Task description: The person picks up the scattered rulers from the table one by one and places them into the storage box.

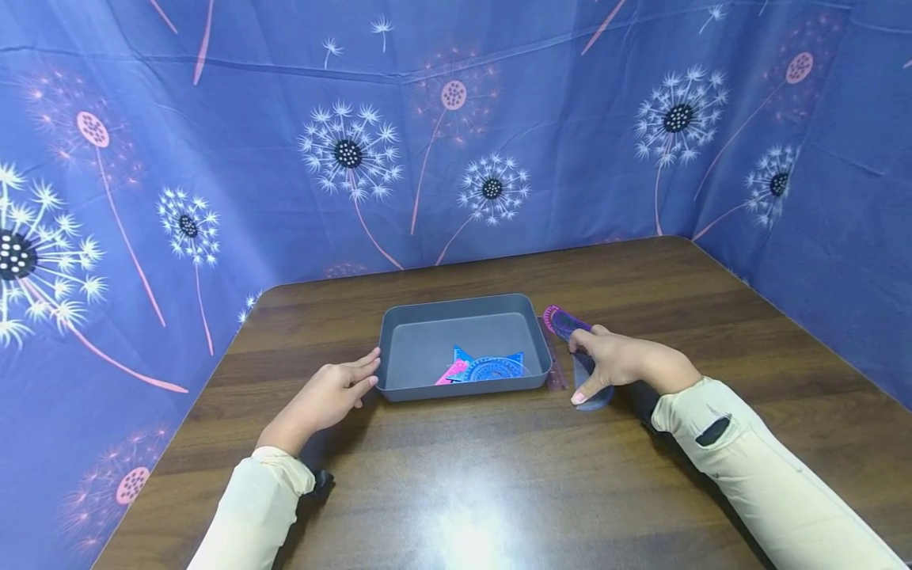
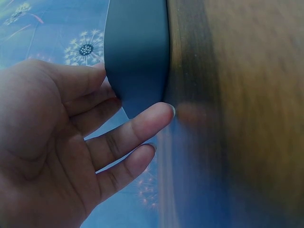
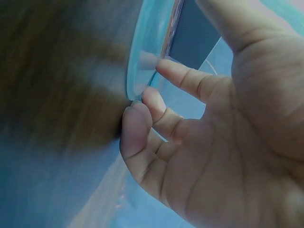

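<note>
A grey rectangular tray (image 1: 427,317) stands on the wooden table. Inside, at its near side, lie a blue protractor (image 1: 492,367), blue pointed pieces and a pink piece (image 1: 452,371). My left hand (image 1: 329,397) is at the tray's left end, its fairly straight fingers touching the outer wall (image 2: 137,47). To the right of the tray, my right hand (image 1: 618,360) holds a clear protractor (image 1: 597,400) by its edges, thumb at the near end and curled fingers at the far side. The palm hides part of it. Its clear rim (image 3: 142,57) shows in the right wrist view.
A purple and pink protractor (image 1: 559,321) lies beyond the right hand. Close along the tray's right wall is a see-through reddish ruler (image 1: 557,372). Blue dandelion-print cloth (image 1: 249,182) hangs behind and at both sides of the table (image 1: 399,475).
</note>
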`<action>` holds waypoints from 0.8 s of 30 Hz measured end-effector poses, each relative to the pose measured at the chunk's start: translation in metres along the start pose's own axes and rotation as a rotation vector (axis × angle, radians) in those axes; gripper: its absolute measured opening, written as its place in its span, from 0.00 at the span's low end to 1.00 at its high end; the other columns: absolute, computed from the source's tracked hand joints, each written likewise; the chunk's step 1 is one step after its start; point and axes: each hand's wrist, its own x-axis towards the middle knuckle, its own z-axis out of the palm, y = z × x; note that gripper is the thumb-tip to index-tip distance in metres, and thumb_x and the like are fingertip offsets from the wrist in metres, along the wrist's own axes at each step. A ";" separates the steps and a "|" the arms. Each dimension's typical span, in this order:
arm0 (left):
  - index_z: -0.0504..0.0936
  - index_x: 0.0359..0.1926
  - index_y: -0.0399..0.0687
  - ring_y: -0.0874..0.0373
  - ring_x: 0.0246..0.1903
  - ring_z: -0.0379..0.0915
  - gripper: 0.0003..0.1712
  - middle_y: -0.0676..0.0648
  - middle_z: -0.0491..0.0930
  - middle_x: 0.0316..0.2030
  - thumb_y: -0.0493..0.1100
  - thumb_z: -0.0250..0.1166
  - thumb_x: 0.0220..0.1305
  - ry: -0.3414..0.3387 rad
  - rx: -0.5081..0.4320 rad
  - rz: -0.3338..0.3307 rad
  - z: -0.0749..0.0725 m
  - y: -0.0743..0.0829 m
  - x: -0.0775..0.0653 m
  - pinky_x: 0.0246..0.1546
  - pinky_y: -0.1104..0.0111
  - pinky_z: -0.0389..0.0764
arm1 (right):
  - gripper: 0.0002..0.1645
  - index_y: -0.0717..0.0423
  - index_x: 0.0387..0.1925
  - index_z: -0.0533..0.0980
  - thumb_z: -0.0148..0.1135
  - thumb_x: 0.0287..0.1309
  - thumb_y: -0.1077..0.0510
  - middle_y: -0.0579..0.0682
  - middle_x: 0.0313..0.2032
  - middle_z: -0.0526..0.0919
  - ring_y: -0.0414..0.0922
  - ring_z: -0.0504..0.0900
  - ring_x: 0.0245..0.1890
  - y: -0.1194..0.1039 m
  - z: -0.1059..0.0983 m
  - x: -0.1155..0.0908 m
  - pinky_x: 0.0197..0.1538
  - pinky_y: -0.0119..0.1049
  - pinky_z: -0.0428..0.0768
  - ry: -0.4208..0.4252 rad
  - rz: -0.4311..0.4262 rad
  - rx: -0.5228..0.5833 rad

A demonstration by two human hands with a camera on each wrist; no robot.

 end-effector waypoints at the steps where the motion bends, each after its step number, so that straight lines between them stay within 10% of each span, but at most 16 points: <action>1: 0.71 0.68 0.36 0.60 0.23 0.79 0.25 0.44 0.63 0.72 0.42 0.57 0.75 0.000 -0.002 -0.001 0.000 0.000 0.000 0.22 0.67 0.73 | 0.51 0.58 0.52 0.69 0.82 0.31 0.35 0.60 0.44 0.71 0.53 0.73 0.43 -0.001 -0.001 0.000 0.46 0.49 0.76 -0.003 0.001 -0.008; 24: 0.71 0.68 0.37 0.60 0.23 0.78 0.25 0.45 0.63 0.72 0.43 0.56 0.75 0.001 -0.027 -0.004 0.001 -0.003 -0.001 0.21 0.68 0.73 | 0.52 0.63 0.45 0.68 0.82 0.30 0.33 0.53 0.36 0.72 0.48 0.72 0.35 0.002 0.002 -0.002 0.40 0.41 0.73 0.037 0.012 -0.018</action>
